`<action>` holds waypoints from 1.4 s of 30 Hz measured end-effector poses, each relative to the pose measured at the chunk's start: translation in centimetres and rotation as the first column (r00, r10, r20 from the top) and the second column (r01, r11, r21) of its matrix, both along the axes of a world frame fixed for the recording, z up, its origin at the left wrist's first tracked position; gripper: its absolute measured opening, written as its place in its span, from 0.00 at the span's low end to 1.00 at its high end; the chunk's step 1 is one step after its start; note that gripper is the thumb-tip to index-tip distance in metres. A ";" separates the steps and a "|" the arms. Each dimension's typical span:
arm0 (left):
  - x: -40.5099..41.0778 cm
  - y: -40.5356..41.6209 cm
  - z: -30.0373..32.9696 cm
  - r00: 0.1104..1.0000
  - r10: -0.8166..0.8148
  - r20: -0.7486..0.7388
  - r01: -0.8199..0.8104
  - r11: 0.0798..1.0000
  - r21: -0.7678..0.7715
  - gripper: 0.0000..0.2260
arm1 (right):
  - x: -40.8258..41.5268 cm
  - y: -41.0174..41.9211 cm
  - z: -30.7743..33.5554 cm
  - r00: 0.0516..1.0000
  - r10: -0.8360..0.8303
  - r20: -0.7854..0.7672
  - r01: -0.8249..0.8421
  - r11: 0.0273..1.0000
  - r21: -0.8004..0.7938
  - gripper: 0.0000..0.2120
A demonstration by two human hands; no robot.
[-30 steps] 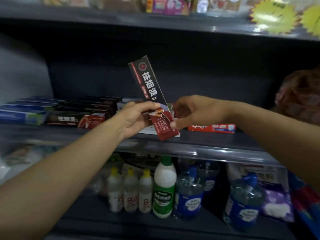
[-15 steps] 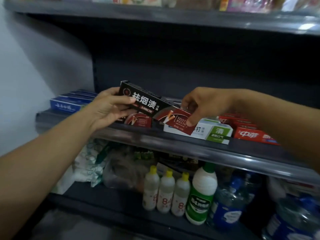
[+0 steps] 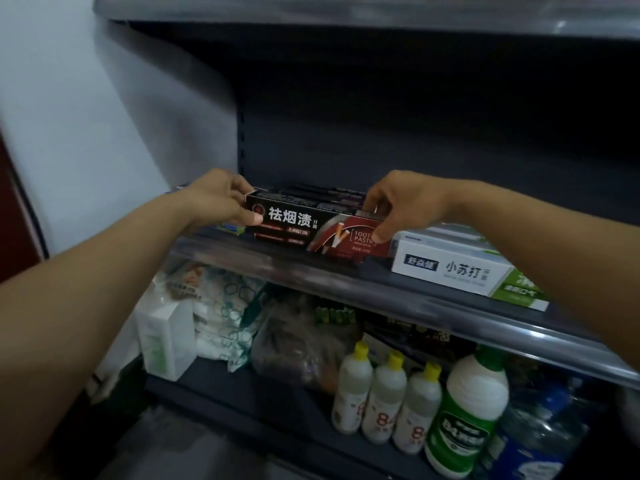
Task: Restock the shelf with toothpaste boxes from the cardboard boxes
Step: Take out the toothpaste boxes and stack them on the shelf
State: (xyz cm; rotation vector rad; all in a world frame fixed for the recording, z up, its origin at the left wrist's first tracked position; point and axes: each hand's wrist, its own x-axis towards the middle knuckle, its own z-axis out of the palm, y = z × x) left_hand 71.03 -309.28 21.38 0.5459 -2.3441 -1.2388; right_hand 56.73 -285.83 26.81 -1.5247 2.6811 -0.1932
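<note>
A black and red toothpaste box (image 3: 311, 228) lies lengthwise at the front of the dark shelf (image 3: 398, 292), in front of more black boxes (image 3: 322, 195) of the same kind. My left hand (image 3: 221, 202) pinches its left end. My right hand (image 3: 405, 202) grips its right end, thumb on the red front face. To the right lies a white and green toothpaste box (image 3: 460, 271), close beside the black one. No cardboard box is in view.
The lower shelf holds a white carton (image 3: 166, 337), plastic bags (image 3: 228, 317), three small yellow-capped bottles (image 3: 381, 396), a green-labelled white bottle (image 3: 467, 410) and a water jug (image 3: 540, 438). A pale wall (image 3: 104, 126) stands at left. Another shelf board (image 3: 346, 15) runs overhead.
The black box went from tilted upright in the air to lying flat along the shelf front. Both hands moved down and apart to its ends. The camera shifted left and closer.
</note>
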 end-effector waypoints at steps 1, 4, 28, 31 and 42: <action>-0.2 -0.4 -0.2 0.999 0.011 0.039 -0.009 0.999 -0.045 0.15 | -0.2 -0.7 -0.3 1.000 0.001 -0.005 -0.001 1.000 0.008 0.19; -1.2 -1.4 -0.9 0.990 0.045 0.131 -0.022 0.986 -0.168 0.21 | -0.9 -2.2 -1.2 1.000 -0.005 0.001 0.005 0.999 0.035 0.19; -4.8 -3.1 -3.1 0.967 0.170 0.191 -0.069 0.892 -0.447 0.24 | -3.5 -4.6 -5.2 0.985 -0.014 -0.171 0.023 0.998 0.051 0.22; -4.7 -2.9 -3.1 0.963 0.186 0.195 -0.070 0.873 -0.482 0.23 | -3.2 -4.5 -5.2 0.979 0.000 -0.206 0.013 0.998 0.063 0.22; -4.8 2.4 0.1 0.986 0.109 0.127 -0.006 0.781 -0.625 0.27 | -2.9 -1.1 -3.3 0.966 -0.026 -0.258 0.029 1.000 0.008 0.21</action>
